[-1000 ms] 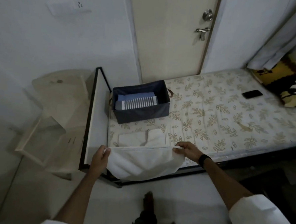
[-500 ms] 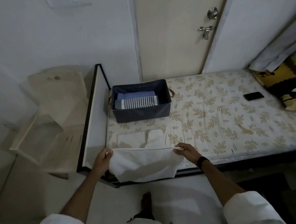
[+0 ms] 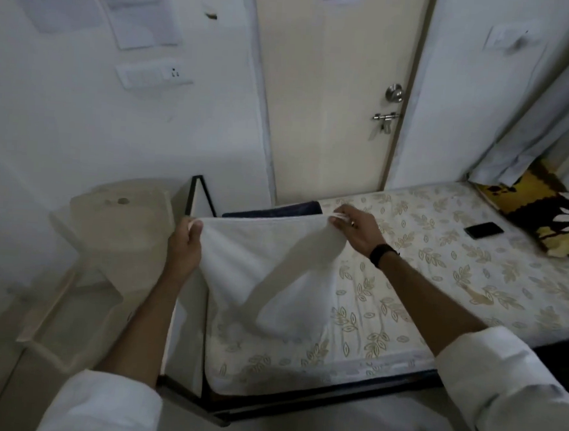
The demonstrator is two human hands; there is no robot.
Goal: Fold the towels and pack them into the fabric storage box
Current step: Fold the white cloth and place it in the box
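Observation:
A white towel (image 3: 266, 274) hangs stretched in the air above the near left part of the bed. My left hand (image 3: 184, 252) pinches its upper left corner and my right hand (image 3: 355, 231) pinches its upper right corner. The towel's lower part droops onto the mattress (image 3: 421, 290). Behind the raised towel only the dark blue top rim of the fabric storage box (image 3: 293, 207) shows; its contents and the other white towels on the bed are hidden.
A black phone (image 3: 483, 230) lies on the leaf-patterned mattress to the right, near a yellow and black pillow (image 3: 549, 215). The black bed frame (image 3: 198, 193) rises at the left. Cream plastic trays (image 3: 107, 254) stand on the floor to the left. A closed door (image 3: 333, 101) is behind.
Both hands have lifted the white towel up from the bed's near edge and spread it wide. It now covers the box and the folded towels. The camera has tilted up and moved closer.

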